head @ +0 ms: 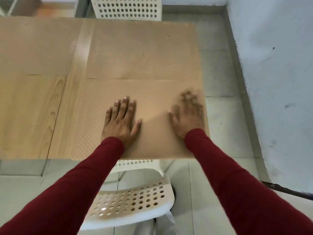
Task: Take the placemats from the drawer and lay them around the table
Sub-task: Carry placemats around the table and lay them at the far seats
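A beige textured placemat (152,92) lies flat at the near right corner of the light wooden table (33,107). My left hand (121,119) rests palm down on it, fingers spread. My right hand (188,114) lies on the same placemat near its right edge, blurred by motion, fingers apart. A second placemat (144,48) lies just beyond it on the far right side. A third placemat (37,44) covers the far left part of the table. Neither hand holds anything.
A white perforated chair (132,200) stands tucked under the near table edge below my arms. Another white perforated chair (127,7) stands at the far side. A white wall (279,82) runs along the right, with grey tiled floor (220,116) between.
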